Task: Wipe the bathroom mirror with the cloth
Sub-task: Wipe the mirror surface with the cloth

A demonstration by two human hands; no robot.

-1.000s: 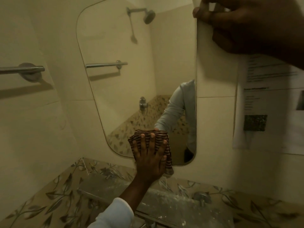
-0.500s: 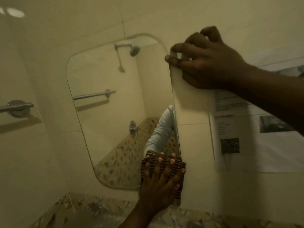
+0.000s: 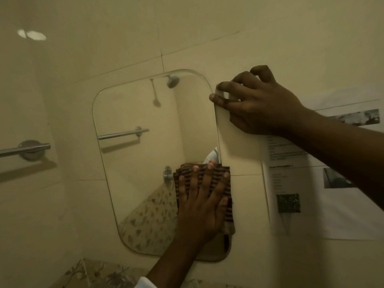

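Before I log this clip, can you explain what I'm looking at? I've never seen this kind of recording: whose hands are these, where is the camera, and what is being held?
There is no machine here. A person wears a wide-angle camera on the head, so the single picture looks forward and down at their own two bare hands. They face a tiled bathroom wall with a rounded mirror on it. The left hand lies flat, fingers spread, pressing a striped cloth against the mirror's lower right part, over its right edge. The right hand grips the mirror's upper right edge, apparently steadying it. Inside the glass you see reflections: a shower head, a rail, a tap and a pale sleeve. A real towel rail is fixed to the wall at the left, and a printed paper sheet hangs to the right.
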